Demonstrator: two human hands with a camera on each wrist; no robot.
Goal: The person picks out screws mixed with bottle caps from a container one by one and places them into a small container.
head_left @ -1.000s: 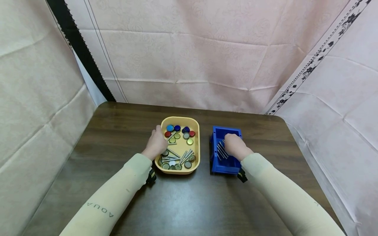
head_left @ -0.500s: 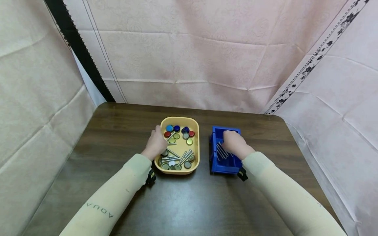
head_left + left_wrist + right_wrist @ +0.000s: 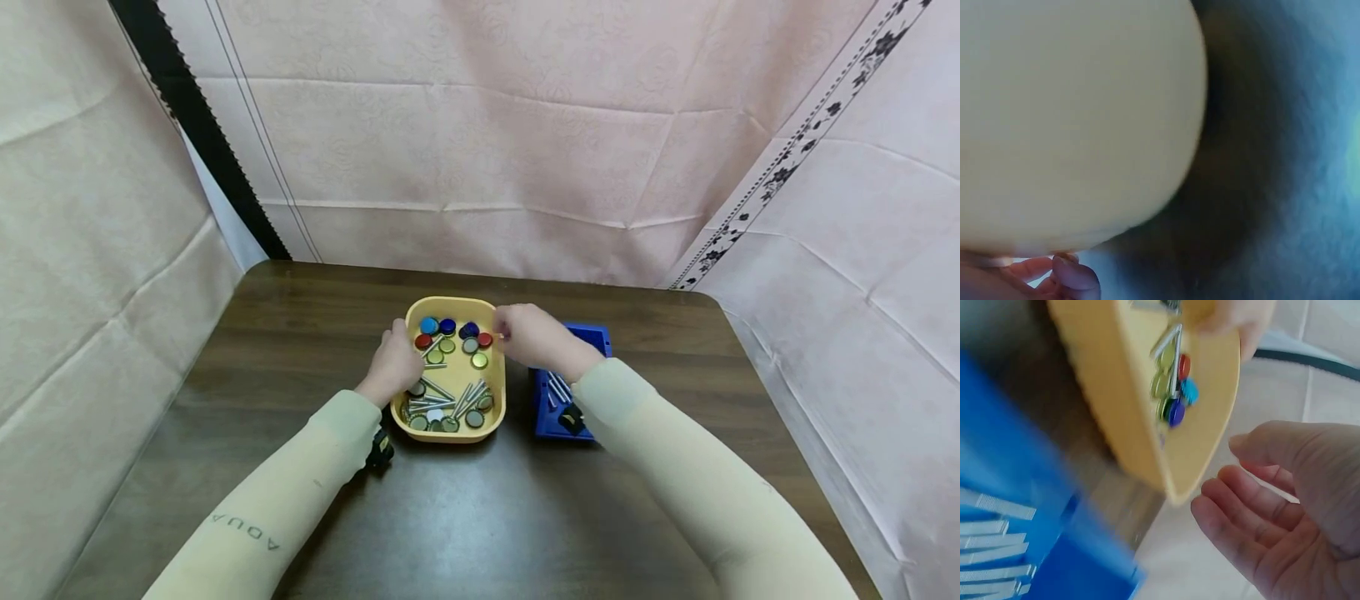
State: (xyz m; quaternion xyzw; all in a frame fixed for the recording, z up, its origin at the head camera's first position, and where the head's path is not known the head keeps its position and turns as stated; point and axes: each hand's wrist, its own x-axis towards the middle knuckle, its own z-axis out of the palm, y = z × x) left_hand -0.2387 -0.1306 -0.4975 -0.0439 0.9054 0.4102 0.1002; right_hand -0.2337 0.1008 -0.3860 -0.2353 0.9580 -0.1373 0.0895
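Note:
My left hand (image 3: 394,363) holds the left rim of a yellow tray (image 3: 450,439); in the left wrist view its fingertips show beneath the tray's pale outer wall (image 3: 1085,125). Inside lie bottle caps in blue, red (image 3: 423,341), gold and silver, with several metal screws (image 3: 437,406) among them. My right hand (image 3: 536,337) is over the tray's upper right rim. In the right wrist view its fingers are loosely bent, with a gap to the thumb and nothing visible between them. A blue bin (image 3: 551,429) holding several screws (image 3: 997,573) sits partly under my right forearm.
Both containers stand side by side on a dark wooden table (image 3: 465,517), with a narrow gap between them. Pale cloth (image 3: 480,150) hangs behind the table's far edge and on both sides.
My right hand has come up out of the blue bin and moved left to the yellow tray's right rim. My left hand stays at the tray's left side.

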